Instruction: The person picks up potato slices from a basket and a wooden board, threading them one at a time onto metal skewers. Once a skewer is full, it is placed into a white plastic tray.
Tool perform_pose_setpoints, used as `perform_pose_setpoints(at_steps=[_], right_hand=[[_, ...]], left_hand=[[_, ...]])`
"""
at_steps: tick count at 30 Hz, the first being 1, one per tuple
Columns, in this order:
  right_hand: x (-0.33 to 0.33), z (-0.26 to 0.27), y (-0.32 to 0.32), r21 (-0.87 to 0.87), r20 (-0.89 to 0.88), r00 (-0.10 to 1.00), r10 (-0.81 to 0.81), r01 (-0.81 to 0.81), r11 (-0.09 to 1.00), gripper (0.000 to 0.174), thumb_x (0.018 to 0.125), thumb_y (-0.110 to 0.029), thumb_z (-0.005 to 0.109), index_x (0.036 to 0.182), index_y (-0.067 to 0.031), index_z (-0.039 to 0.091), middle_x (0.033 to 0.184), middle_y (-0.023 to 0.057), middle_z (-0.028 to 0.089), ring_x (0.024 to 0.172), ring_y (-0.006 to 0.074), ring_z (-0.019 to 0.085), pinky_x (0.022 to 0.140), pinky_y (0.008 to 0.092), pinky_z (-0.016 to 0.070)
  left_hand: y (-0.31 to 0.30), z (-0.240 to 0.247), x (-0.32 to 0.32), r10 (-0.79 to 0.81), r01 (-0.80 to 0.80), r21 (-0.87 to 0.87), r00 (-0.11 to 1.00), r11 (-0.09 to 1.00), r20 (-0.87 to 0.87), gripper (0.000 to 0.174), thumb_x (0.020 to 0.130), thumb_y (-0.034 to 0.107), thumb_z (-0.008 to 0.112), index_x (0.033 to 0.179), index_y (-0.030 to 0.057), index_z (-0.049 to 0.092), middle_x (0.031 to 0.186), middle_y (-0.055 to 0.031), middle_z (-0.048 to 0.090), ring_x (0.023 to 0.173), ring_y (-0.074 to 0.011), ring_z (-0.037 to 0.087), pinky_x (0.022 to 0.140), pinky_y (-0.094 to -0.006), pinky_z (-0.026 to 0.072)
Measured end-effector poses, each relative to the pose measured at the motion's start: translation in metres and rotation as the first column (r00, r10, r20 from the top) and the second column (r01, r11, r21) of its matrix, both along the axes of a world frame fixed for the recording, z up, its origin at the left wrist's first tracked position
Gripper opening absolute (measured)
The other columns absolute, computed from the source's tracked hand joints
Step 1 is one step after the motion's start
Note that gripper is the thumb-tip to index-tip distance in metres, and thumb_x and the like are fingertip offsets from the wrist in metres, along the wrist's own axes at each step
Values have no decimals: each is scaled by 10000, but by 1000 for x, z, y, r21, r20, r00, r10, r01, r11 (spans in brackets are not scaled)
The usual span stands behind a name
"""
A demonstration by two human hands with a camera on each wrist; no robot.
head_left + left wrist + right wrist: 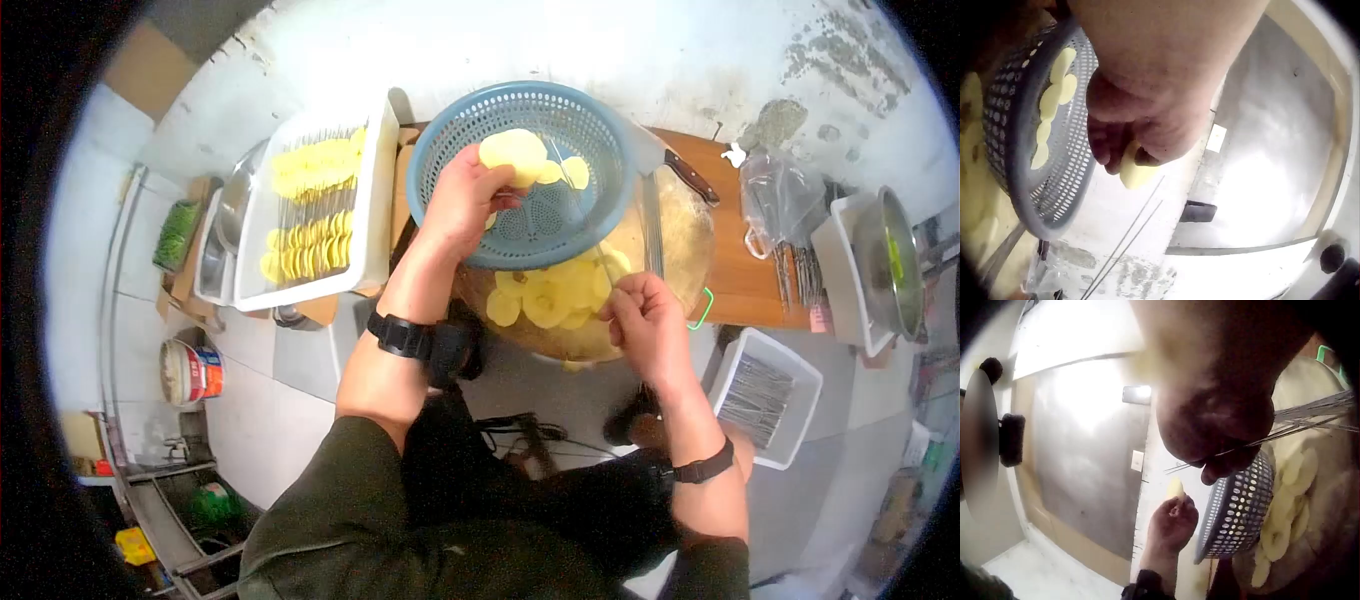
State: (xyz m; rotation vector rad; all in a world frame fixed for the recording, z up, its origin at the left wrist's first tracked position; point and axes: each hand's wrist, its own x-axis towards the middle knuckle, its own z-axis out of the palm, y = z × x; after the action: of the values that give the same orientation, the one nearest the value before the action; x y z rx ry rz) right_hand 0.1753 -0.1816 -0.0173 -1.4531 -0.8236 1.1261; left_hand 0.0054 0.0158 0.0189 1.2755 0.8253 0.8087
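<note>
My left hand [460, 205] pinches pale yellow round slices [513, 152], which look like potato, over the blue-grey colander [425, 130]. In the left wrist view, thumb and fingers grip their edge. My right hand [648, 325], over the front of the round chopping board [685, 240], pinches a thin two-pronged metal skewer [1235, 450]. Its prongs [1125, 237] point toward the held slices. A few loose slices [575, 172] lie in the colander. More slices [545, 300] are heaped on the board in front of it.
At the left, a white tray [375, 200] holds rows of skewered slices [315, 165]. A wooden-handled knife [692, 178] and a bundle of skewers [652, 230] lie by the colander. To the right are a plastic bag [785, 195], a metal bowl [890, 265] and a white skewer box [800, 375].
</note>
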Motion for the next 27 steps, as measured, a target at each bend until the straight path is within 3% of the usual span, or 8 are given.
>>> perform_pose_setpoints(at_steps=[1, 3, 5, 7, 14, 19, 23, 27], right_hand=[[-2, -4, 0, 14, -27, 999, 17, -17, 1000, 63, 941, -78, 530, 923, -19, 543, 736, 41, 634, 535, 66, 500, 474, 219, 406], [-5, -5, 3, 1, -37, 999, 37, -37, 999, 47, 943, -63, 520, 929, -22, 538, 739, 46, 630, 525, 67, 496, 470, 212, 400], [-8, -7, 6, 0, -110, 994, 30, -30, 1000, 43, 941, -56, 521, 942, -14, 530, 735, 50, 626, 518, 73, 497, 462, 212, 393], [-9, -8, 9, 12, -97, 995, 30, -29, 1000, 45, 937, -52, 524, 955, -11, 525, 733, 58, 628, 510, 78, 496, 455, 212, 386], [-16, -16, 14, -43, -155, 985, 77, -84, 995, 41, 931, -50, 533, 957, -18, 532, 745, 69, 642, 505, 85, 498, 456, 209, 382], [-18, -19, 16, -95, -147, 986, 75, -90, 991, 33, 930, -49, 530, 954, -26, 535, 749, 68, 641, 507, 89, 499, 462, 213, 386], [-16, -21, 17, 3, -210, 977, 28, -28, 1000, 27, 941, -65, 514, 938, -43, 528, 727, 52, 613, 503, 85, 473, 457, 220, 374], [-9, -14, 18, 59, -167, 984, -55, 66, 996, 33, 954, -86, 504, 929, -66, 515, 713, 37, 587, 501, 78, 445, 453, 220, 356]], left_hand=[[3, -6, 2, 8, -8, -13, 1000, 1000, 19, 266, 888, 65, 522, 1145, -4, 542, 1008, -76, 656, 892, -166, 652, 741, -285, 540], [11, -14, 7, -35, 58, -89, 970, 994, 240, 284, 888, 59, 505, 1165, 1, 524, 1046, -91, 642, 885, -170, 654, 714, -286, 543], [8, -13, 8, -8, 48, -140, 961, 989, 275, 297, 888, 52, 491, 1182, 13, 506, 1077, -97, 633, 880, -167, 656, 679, -285, 545], [6, -10, 8, 13, 0, -69, 983, 998, 185, 316, 900, 75, 473, 1209, 12, 495, 1078, -121, 632, 893, -201, 662, 677, -290, 570], [9, -7, 1, -4, 30, -97, 966, 995, 259, 293, 931, 128, 521, 1206, 30, 496, 1080, -95, 637, 886, -194, 664, 633, -259, 559], [14, -12, -1, -14, 61, -132, 944, 989, 330, 209, 932, 157, 553, 1116, 58, 545, 1007, -38, 630, 879, -113, 608, 638, -264, 513], [19, -18, -1, -33, 76, -117, 941, 990, 336, 176, 933, 142, 551, 1090, 66, 568, 1014, -30, 625, 852, -82, 577, 653, -236, 479], [27, -24, -5, -74, 72, 17, 978, 997, 197, 133, 930, 125, 553, 1048, 76, 590, 1023, -11, 614, 825, -65, 555, 688, -204, 440]])
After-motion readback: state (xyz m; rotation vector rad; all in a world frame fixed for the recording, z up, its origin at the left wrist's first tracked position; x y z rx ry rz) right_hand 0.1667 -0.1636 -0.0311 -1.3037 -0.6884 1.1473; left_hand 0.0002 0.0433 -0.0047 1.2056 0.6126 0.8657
